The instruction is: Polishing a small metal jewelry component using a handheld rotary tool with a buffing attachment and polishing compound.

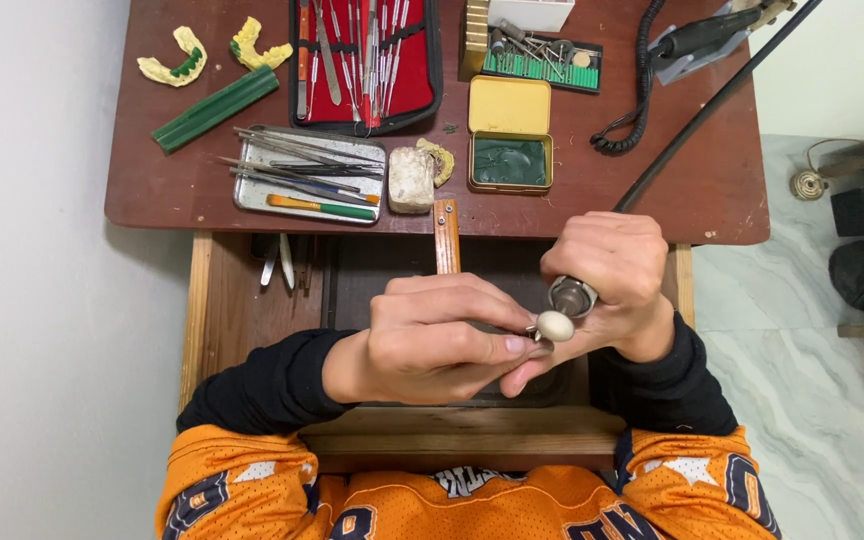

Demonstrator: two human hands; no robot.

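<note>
Handpiece (574, 296), gripped in our right hand (612, 285) above the open drawer (252, 310), runs its long axis from upper right to lower left, its rounded cream polishing tip (555, 325) pointing at our left hand (442, 335), whose fingertips pinch a tiny metal piece (532, 330).

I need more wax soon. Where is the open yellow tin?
The open yellow tin sits mid-desk in the head view, right of the pale block, below the green bur stand.
</note>
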